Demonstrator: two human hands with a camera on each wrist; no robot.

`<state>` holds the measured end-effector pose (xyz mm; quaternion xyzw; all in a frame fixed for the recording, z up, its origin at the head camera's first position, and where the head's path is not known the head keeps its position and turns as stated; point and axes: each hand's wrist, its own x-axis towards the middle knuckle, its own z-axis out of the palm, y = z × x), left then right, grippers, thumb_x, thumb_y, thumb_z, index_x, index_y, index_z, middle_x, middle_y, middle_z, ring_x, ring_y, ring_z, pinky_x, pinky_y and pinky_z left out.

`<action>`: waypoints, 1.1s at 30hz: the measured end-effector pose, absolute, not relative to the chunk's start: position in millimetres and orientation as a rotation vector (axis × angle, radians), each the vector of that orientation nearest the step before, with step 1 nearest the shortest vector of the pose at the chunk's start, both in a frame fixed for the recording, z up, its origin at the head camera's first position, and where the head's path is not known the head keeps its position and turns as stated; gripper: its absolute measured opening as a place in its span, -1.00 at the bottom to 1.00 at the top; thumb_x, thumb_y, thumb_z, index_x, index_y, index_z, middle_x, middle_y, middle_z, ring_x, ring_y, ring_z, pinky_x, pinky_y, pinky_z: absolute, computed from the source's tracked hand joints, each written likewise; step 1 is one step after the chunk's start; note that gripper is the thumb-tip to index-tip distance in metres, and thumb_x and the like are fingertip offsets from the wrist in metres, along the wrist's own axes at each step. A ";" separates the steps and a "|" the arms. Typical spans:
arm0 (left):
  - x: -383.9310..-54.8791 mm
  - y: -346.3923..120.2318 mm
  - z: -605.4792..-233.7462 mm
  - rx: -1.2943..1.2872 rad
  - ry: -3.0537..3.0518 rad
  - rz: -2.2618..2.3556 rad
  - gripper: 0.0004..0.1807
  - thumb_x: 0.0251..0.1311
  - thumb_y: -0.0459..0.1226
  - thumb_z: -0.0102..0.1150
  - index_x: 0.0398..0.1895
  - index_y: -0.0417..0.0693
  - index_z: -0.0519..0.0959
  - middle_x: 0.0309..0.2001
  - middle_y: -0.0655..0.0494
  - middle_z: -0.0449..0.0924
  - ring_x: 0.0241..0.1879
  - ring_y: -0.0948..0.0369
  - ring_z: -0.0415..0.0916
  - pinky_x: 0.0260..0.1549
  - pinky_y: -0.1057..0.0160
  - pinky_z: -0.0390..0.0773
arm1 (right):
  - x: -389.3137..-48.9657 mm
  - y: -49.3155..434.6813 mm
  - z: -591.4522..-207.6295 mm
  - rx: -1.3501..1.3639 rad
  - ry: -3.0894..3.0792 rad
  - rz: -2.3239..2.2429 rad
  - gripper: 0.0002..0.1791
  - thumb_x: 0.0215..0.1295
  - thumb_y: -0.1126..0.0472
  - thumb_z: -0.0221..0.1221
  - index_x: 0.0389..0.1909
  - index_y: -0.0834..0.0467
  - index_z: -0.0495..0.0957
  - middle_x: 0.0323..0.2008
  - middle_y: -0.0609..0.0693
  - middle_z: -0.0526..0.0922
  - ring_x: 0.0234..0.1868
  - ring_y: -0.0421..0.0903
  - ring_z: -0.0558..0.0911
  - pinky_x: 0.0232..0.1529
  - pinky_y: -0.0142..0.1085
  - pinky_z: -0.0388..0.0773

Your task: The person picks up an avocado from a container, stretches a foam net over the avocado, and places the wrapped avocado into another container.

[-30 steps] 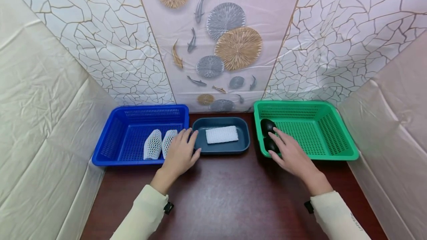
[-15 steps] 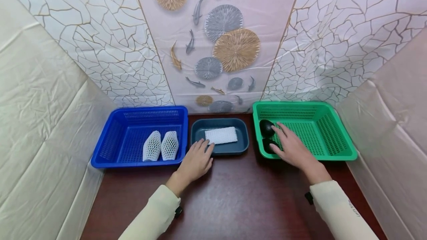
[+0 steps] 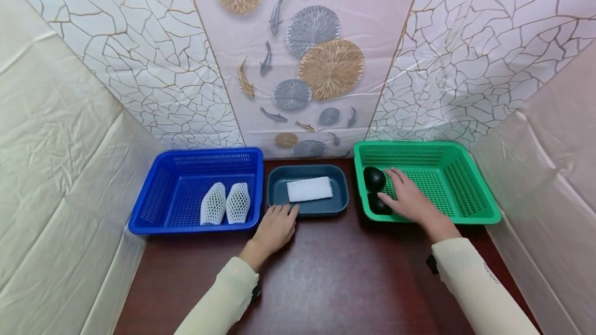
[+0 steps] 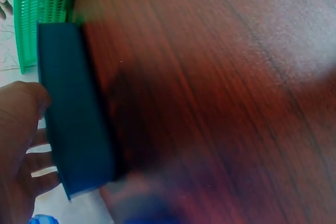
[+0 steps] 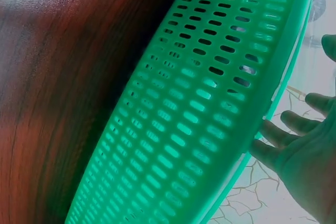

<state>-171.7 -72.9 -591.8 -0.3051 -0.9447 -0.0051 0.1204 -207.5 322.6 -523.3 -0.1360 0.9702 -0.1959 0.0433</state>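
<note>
We see that the left hand (image 3: pixel 276 229) has left the blue basket (image 3: pixel 158 190), with its two bulging nets (image 3: pixel 213 203), for the near rim of the dark tray (image 3: pixel 341 195), where the flat white net (image 3: pixel 309 189) lies. Its fingers are relaxed and empty. The right hand's (image 3: pixel 410 200) parted fingers hold nothing beside two black ovals (image 3: pixel 374 179) in the green basket (image 3: pixel 414 144); we judge the packing paused between pieces.

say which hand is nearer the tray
Left: the left hand is at the near edge of the tray; the right hand is right of it, over the green basket.
</note>
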 end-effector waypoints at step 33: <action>-180.4 -73.5 -604.2 -0.875 -2.692 -0.022 -0.80 0.41 -0.33 0.16 0.03 -0.02 0.63 -0.17 0.00 0.73 -0.15 0.04 0.67 -0.06 0.00 0.61 | -226.3 324.4 -539.7 -0.049 2.430 -0.729 0.22 0.46 -0.48 -0.13 0.57 0.51 -0.26 0.57 0.54 -0.20 0.56 0.53 -0.10 0.48 0.35 0.05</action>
